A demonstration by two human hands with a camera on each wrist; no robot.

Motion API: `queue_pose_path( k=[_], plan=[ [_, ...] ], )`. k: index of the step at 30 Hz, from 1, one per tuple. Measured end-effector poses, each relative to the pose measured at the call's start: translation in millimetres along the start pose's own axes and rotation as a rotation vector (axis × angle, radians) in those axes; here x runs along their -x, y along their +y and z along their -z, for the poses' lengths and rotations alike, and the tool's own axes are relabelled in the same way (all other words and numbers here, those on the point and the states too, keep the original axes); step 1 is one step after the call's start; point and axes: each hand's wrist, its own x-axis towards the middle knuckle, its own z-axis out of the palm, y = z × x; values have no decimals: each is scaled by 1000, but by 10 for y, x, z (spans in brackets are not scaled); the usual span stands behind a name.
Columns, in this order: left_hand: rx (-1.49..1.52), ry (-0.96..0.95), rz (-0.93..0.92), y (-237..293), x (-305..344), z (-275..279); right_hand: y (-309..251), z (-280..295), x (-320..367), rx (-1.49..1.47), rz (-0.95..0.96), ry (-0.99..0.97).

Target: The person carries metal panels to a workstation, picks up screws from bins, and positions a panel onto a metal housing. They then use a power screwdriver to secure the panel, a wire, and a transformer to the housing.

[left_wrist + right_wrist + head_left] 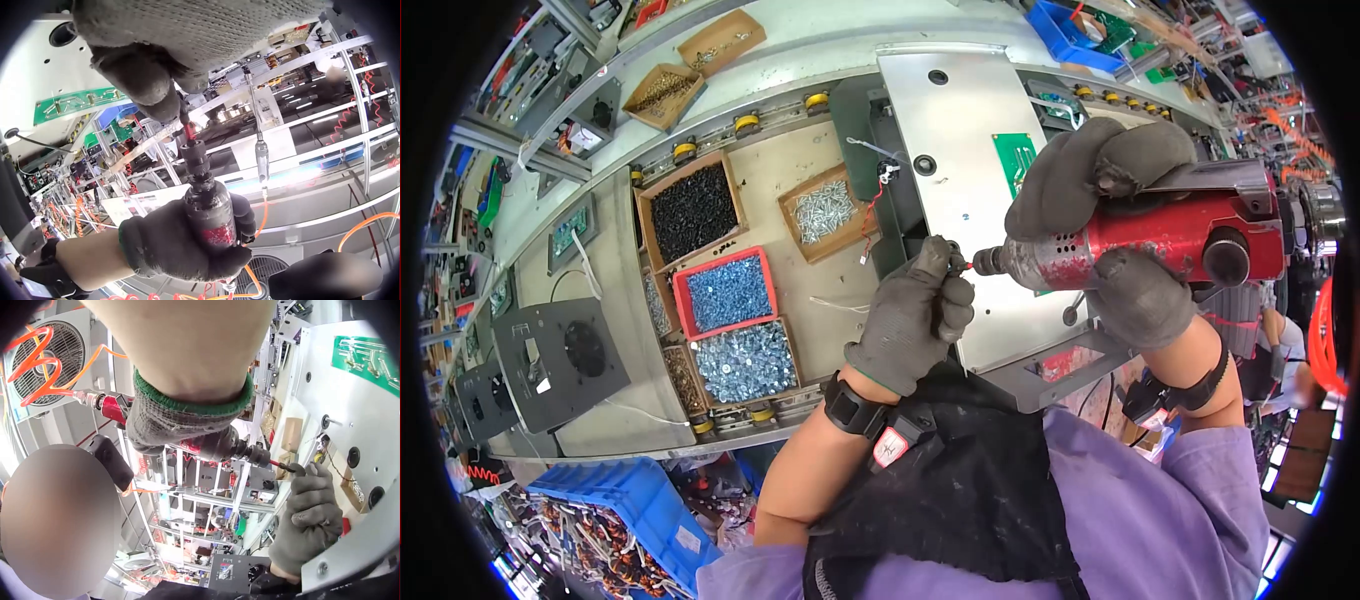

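Observation:
My right hand (pixel 1140 300), in a grey glove, grips a worn red air screwdriver (pixel 1140 238) held level over a silver metal panel (pixel 955 120). Its chuck (pixel 992 262) points at my left hand (pixel 912 318), also gloved. In the right wrist view, the bit (pixel 275 463) has a red section and a dark end, which the left thumb and fingers pinch. Whether a small screw sits there too, I cannot tell. The panel carries a green circuit board (pixel 1013 160) and black round feet (pixel 925 165). Beside it hangs a thin red wire (pixel 870 225).
Left of the panel stand boxes of black screws (pixel 693 215) and long silver screws (pixel 824 212), plus a red tray (pixel 775 290) of small bluish fasteners. Black panels with fans (pixel 560 355) lie farther left. A blue crate (pixel 625 490) is below the bench; an orange air hose (pixel 1325 340) hangs right.

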Motion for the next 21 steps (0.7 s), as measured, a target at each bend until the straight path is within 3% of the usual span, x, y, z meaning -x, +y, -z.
queue_pose_path(
  k=[2,6,8,9,11,15,17,21],
  plan=[
    [36,33,11,-34,3,-46,54,18,74,-115,-104,-19],
    [35,97,57,-67,39,-107,-47,-48,134,-144,-127,49],
    [-10,4,65,-100,29,-35,-60,30,72,51,150,-163],
    [-11,4,69,-108,27,-39,-163,44,121,174,68,-165],
    [-317,31,-56,-110,17,-61,-166,11,100,110,80,-196],
    [-469,125,115,0,51,21,-34,72,181,90,39,-198],
    [-688,282,9,20,19,203,79,77,333,73,-41,-154],
    [-682,310,-26,38,28,289,200,59,445,-19,-174,-91]
  ],
)
